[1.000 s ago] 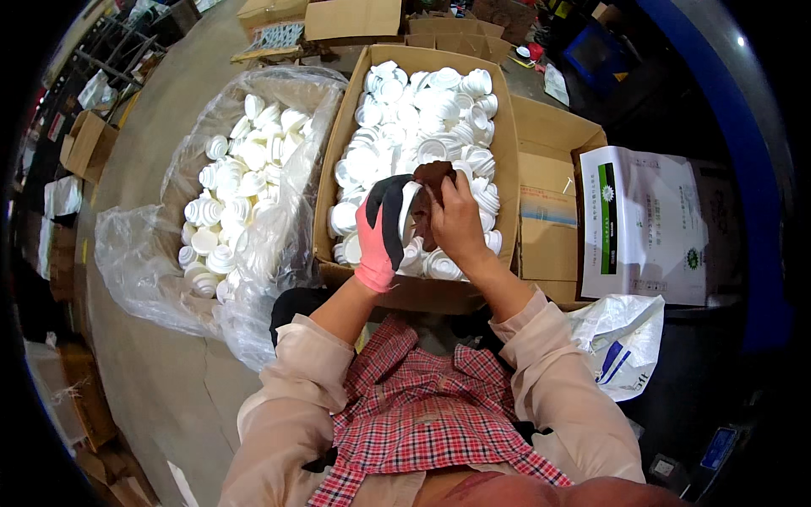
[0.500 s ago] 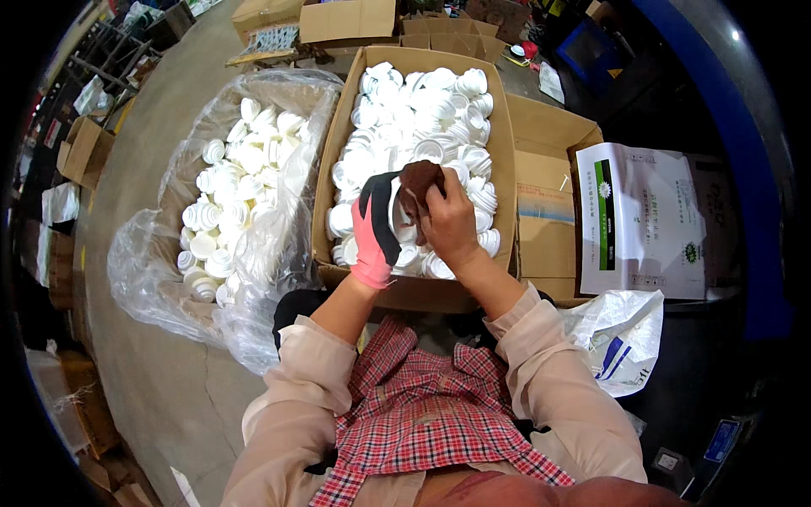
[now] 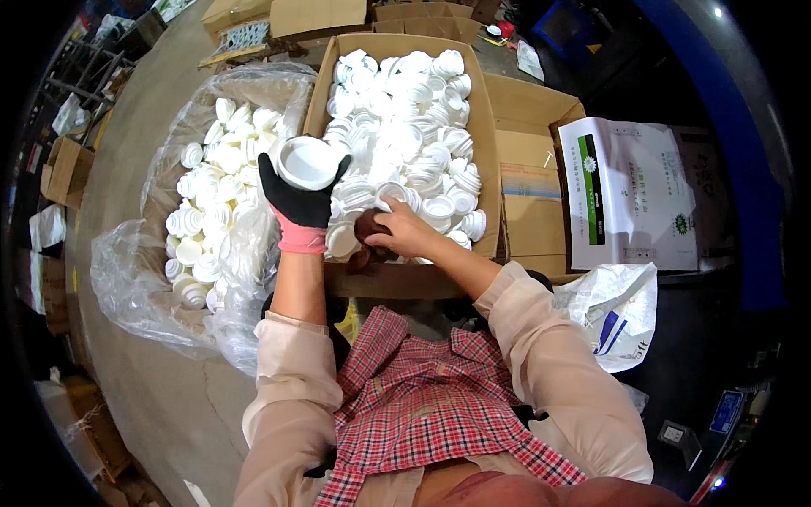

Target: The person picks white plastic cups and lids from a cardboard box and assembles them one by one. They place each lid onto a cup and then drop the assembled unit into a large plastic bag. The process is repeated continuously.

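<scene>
Gloved left hand: from where I stand, the left hand (image 3: 299,205), in a black-and-pink knitted glove, is clamped around the sides of a round white plastic cap-like piece (image 3: 307,163), fingers on one side and thumb on the other.
White piece: held up with its hollow side facing upward, above the left edge of the box, between the two heaps.
Bare right hand: the right hand (image 3: 409,230) is well apart from that piece, its fingers pinched on a crumpled dark-brown cloth (image 3: 369,231); whether it also touches a cap beneath, I cannot tell.
Step in hand: judging by cloth and cap, a single-piece wiping step, with the cap now away from the cloth.
Next move: it calls for a steady grip on the rim and a clear path past the loose film, with the cloth kept free.
Brown cardboard box: the open box (image 3: 405,282) is directly under the right hand, filled with loose ribbed white caps (image 3: 405,139).
Clear plastic bag: to the left, a wrinkled film bag (image 3: 118,266) holds a heap of creamier white caps (image 3: 228,157).
Right side: an open tan carton (image 3: 532,226), a white printed sheet with a green strip (image 3: 638,190) and a crumpled white sack (image 3: 623,291).
</scene>
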Demonstrator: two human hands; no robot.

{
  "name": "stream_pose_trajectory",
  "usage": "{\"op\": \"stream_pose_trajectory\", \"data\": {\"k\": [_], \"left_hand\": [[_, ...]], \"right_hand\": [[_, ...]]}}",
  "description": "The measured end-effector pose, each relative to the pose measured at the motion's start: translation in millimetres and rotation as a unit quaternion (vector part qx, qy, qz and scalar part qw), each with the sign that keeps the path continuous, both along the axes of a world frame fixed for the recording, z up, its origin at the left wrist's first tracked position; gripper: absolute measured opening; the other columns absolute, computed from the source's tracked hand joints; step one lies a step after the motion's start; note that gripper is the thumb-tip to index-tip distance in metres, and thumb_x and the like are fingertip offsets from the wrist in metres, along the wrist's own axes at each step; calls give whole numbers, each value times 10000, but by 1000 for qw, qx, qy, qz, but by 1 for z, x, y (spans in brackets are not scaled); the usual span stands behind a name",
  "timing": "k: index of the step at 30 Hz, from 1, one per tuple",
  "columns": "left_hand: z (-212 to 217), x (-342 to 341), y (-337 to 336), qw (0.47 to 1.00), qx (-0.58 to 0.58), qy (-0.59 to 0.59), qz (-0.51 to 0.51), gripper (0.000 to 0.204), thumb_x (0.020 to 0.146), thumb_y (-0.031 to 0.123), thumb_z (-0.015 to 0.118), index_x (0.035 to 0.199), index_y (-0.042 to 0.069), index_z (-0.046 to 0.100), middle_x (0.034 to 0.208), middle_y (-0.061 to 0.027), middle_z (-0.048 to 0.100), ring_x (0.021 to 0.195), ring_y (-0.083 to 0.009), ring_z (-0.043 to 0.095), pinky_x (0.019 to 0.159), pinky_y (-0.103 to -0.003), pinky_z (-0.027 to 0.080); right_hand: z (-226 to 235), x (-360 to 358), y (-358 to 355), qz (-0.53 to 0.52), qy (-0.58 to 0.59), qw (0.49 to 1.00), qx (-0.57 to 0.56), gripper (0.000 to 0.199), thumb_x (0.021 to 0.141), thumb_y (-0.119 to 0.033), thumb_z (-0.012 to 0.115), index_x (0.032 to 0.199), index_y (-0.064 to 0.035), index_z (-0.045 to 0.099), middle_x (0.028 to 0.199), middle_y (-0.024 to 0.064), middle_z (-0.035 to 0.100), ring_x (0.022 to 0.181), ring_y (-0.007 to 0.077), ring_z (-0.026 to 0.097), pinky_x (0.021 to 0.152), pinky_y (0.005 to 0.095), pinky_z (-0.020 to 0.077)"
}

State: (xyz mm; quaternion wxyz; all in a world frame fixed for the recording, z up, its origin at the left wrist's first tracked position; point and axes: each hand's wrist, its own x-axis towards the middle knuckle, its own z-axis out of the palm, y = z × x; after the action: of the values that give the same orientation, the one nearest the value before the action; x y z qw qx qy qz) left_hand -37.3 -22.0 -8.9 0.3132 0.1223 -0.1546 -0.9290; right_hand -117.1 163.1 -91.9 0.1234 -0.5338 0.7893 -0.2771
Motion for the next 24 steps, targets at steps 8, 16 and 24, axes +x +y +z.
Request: {"op": "stream_pose_trajectory", "data": {"k": [8, 16, 24], "left_hand": [[20, 7, 11, 951, 59, 171, -252, 675, 969, 548, 300, 1429, 54, 314, 1449, -255, 338, 1316, -536, 308, 1046, -688, 263], [4, 17, 3, 898, -403, 1, -179, 779, 942, 593, 310, 1458, 15, 233, 1459, -329, 258, 1310, -566, 283, 931, -705, 393], [36, 27, 29, 687, -707, -157, 67, 636, 751, 173, 803, 1257, -38, 481, 1201, -157, 612, 1071, -236, 609, 936, -341, 466]], "right_hand": [[-70, -83, 41, -139, 49, 917, 370, 295, 757, -153, 679, 1038, -69, 646, 1054, 175, 627, 1046, 382, 572, 845, 460, 504], [-36, -93, 38, -38, 120, 942, 310, 204, 783, -130, 644, 986, -118, 668, 1187, 152, 562, 998, 386, 561, 830, 459, 498], [104, -33, 18, 40, -609, 733, -300, 365, 896, -65, 567, 1252, -89, 493, 1346, 91, 436, 1199, 204, 489, 918, 357, 510]]}}
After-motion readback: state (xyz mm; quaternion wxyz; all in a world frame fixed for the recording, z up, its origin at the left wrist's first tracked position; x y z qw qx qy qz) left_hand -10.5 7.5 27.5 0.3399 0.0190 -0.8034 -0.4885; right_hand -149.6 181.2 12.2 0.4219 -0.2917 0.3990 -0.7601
